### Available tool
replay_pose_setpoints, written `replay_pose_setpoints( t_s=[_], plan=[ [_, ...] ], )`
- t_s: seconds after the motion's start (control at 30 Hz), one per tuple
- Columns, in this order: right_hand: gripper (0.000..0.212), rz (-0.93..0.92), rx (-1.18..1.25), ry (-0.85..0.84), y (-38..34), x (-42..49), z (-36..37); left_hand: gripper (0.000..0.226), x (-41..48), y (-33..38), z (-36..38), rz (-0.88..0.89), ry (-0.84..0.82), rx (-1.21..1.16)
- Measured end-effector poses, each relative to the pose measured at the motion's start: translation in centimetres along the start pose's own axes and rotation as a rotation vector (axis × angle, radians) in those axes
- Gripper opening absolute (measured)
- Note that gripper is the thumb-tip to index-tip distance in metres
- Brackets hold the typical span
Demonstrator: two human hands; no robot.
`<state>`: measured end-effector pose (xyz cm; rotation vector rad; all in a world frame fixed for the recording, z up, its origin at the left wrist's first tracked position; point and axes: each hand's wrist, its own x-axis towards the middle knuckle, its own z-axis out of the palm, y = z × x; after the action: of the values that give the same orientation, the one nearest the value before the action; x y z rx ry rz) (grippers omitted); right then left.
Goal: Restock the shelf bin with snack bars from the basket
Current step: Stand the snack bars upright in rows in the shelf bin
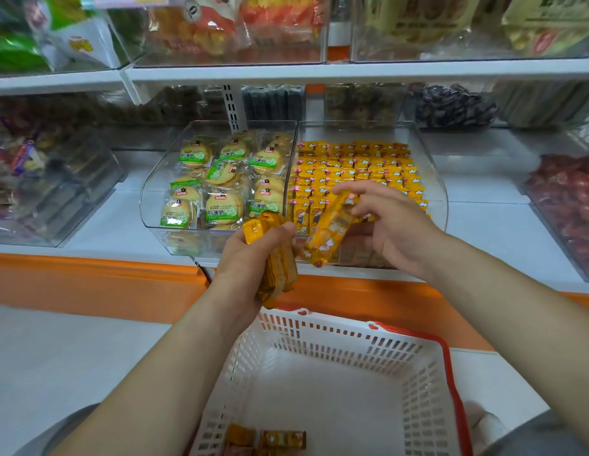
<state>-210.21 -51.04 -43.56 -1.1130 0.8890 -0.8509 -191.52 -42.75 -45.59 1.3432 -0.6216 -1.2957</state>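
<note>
While left hand (250, 255) grips a stack of yellow-wrapped snack bars (280, 268), right hand (395, 225) pinches one yellow foil bar (326, 235), long axis slanting down-left, clear plastic shelf bin (439, 205) just beyond its fingers (359, 188).

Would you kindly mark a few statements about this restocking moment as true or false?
1. The left hand grips a stack of snack bars. True.
2. The right hand holds nothing. False: it holds one yellow bar over the bin.
3. The basket is heaped full. False: only a few bars lie at its near edge.
4. Round biscuits fill the compartment left of the binned bars. True.
</note>
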Motion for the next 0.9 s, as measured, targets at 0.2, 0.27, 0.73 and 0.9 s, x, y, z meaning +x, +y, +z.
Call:
replay_pose_setpoints(
  t_s=[0.2, 0.27, 0.73, 0.9],
  plan=[
    [0.02, 0.08, 0.104, 0.033, 1.1, -0.1, 0.2, 0.032, 0.2, -0.3, -0.1, 0.018, 0.003, 0.0],
    [0.028, 0.085, -0.033, -0.058, 1.7, -0.5, 0.8, 0.029, 0.2, -0.4, 0.0, 0.012, 0.007, -0.01],
    [0.036, -0.387, -0.555, 0.262, 0.3, 3.2, -1.4, 0.015, 0.3, -0.4, -1.0, 0.003, 0.008, 0.072],
    [0.04, -0.423, -0.897, 0.186, 2.4, 4.7, -1.1, 0.018, 0.2, -0.3, -0.9, -0.01, -0.005, 0.069]
  ],
)
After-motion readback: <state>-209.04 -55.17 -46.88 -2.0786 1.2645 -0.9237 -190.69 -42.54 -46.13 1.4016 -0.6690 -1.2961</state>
